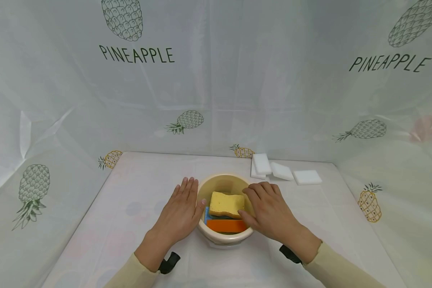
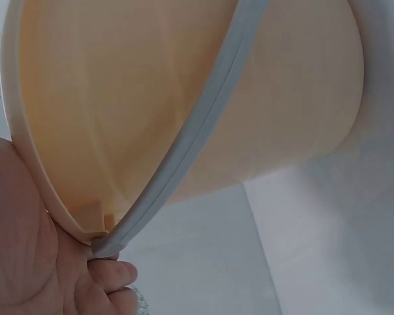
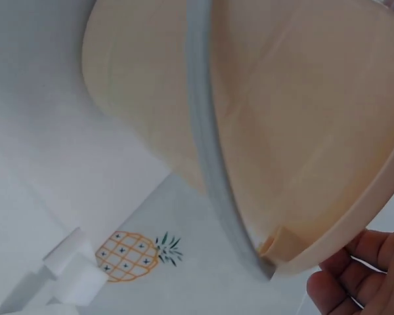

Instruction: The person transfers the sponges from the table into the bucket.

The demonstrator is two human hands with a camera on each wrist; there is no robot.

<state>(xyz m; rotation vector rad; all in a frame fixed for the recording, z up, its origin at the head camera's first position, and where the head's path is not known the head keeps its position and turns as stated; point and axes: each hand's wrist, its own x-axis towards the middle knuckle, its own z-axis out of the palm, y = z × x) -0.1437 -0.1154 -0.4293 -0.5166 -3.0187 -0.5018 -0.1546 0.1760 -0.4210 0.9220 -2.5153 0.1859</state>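
A cream bucket (image 1: 226, 239) stands on the table with a grey handle (image 2: 196, 125) hanging down its side. Inside lie a yellow sponge (image 1: 226, 204), an orange block-shaped piece (image 1: 227, 226) and a light-blue piece (image 1: 207, 215), partly covered. My left hand (image 1: 180, 212) lies along the left rim, its fingers straight and together, the thumb tip over the edge. On the opposite side my right hand (image 1: 271, 210) grips the rim with bent fingers, its thumb reaching inside beside the yellow sponge. Several fingers of that hand show curled outside the rim in the right wrist view.
Several white sponge blocks (image 1: 262, 164) lie at the table's back right, some overlapping; one white block (image 1: 307, 177) lies apart to the right. A pale cloth covers the table (image 1: 129, 224). Pineapple-printed sheeting (image 1: 216, 80) hangs behind and at both sides.
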